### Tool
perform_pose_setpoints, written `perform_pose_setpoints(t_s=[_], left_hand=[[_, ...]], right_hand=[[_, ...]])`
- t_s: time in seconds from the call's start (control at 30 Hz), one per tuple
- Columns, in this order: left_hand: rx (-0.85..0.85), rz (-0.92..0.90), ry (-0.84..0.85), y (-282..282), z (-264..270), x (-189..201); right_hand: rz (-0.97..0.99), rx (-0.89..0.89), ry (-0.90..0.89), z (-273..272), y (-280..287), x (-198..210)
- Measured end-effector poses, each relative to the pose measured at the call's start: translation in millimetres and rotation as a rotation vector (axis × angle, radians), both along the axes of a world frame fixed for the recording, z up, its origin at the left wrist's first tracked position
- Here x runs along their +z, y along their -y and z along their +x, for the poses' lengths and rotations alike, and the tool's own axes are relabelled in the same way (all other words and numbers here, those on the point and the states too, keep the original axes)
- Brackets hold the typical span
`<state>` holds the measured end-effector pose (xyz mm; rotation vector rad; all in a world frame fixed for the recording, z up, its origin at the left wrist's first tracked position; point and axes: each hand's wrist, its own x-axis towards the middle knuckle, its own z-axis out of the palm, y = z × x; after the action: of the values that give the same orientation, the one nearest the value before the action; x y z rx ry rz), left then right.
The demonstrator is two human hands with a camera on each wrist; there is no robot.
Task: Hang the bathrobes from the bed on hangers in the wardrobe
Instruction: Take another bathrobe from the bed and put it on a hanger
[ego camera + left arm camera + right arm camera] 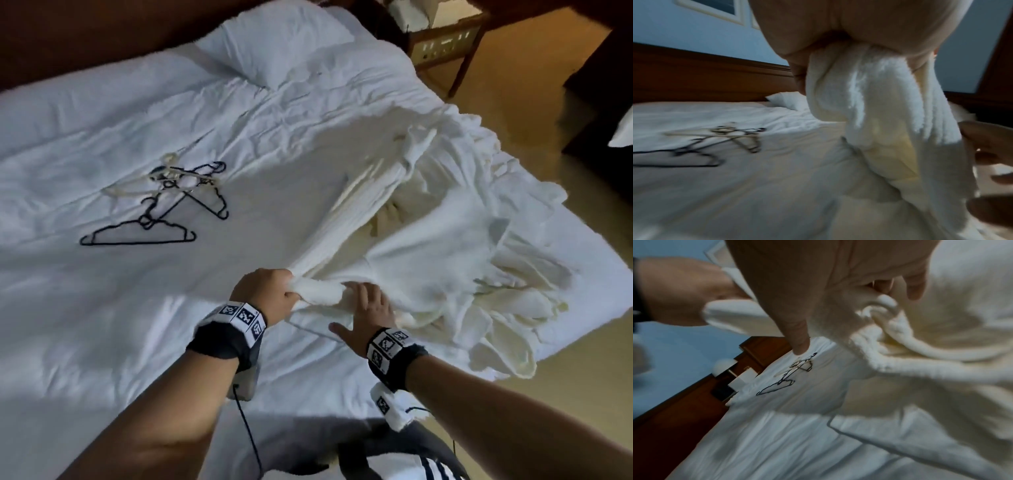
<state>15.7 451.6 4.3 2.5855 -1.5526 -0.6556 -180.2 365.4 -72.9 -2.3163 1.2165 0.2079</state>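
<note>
**Bathrobe gathered at the near edge of the bed**

Nearest the camera, the left hand [270, 294] is clenched around a bunched fold of the cream bathrobe [404, 240]. The right hand [366, 317] is laid on the same fold with fingers spread and relaxed, thumb out. The bathrobe is spread across the right side of the bed [120, 325], partly over its edge. Black and cream hangers [164, 202] are piled well to the left.
</note>
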Motion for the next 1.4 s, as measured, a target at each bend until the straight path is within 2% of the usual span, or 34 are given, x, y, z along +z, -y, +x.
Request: perform_pose_setpoints(t_s=[0.1, 0.17, 0.27, 0.37, 0.47, 0.53, 0.63, 0.77, 0.87, 1.03, 1.1, 1.23, 1.33, 1.4], left_hand=[[0.180, 0.035, 0.007, -106.2, 67.0, 14.9], [0.292, 0.095, 0.034, -185.0, 107.0, 32.9], [0.457, 0.236, 0.101, -298.7, 143.4, 64.7], [0.596, 0.351, 0.119, -387.8, 158.2, 85.9], [0.704, 0.397, 0.078, -433.5, 159.8, 89.7], [0.708, 0.368, 0.068, -430.0, 164.4, 86.4], [0.702, 0.223, 0.016, -387.1, 176.7, 76.3], [0.688, 0.116, -0.057, -305.5, 192.7, 45.5], [0.751, 0.015, -0.125, -248.0, 204.4, 13.9], [0.801, -0.061, -0.155, -183.8, 235.3, -41.7], [0.892, -0.121, -0.214, -173.2, 244.1, -60.6], [1.095, -0.197, -0.329, -180.4, 260.6, -95.0], [1.206, -0.258, -0.300, -197.2, 266.8, -117.0], [1.213, -0.259, -0.269, -208.9, 268.9, -130.4]], right_hand=[[0.091, 0.209, 0.068, 82.8, -46.2, 7.7], [0.246, 0.397, 0.144, 141.8, -96.9, 15.0], [0.398, 0.576, 0.158, 214.9, -184.1, 32.2], [0.465, 0.746, 0.174, 253.6, -254.8, 59.0], [0.543, 0.845, 0.152, 258.9, -290.0, 79.9], [0.516, 0.896, 0.093, 252.9, -287.2, 84.4], [0.391, 0.911, 0.037, 252.1, -246.4, 73.6], [0.227, 0.727, 0.056, 260.3, -148.0, 54.6], [0.046, 0.605, -0.007, 262.5, -69.9, 36.7], [-0.007, 0.442, -0.140, 277.6, 14.1, -7.2], [0.033, 0.418, -0.145, 293.2, 29.7, -28.0], [0.142, 0.499, -0.168, 352.8, 35.6, -68.6], [0.192, 0.540, -0.235, 408.3, 23.8, -96.4], [0.214, 0.575, -0.271, 443.9, 10.3, -111.7]])
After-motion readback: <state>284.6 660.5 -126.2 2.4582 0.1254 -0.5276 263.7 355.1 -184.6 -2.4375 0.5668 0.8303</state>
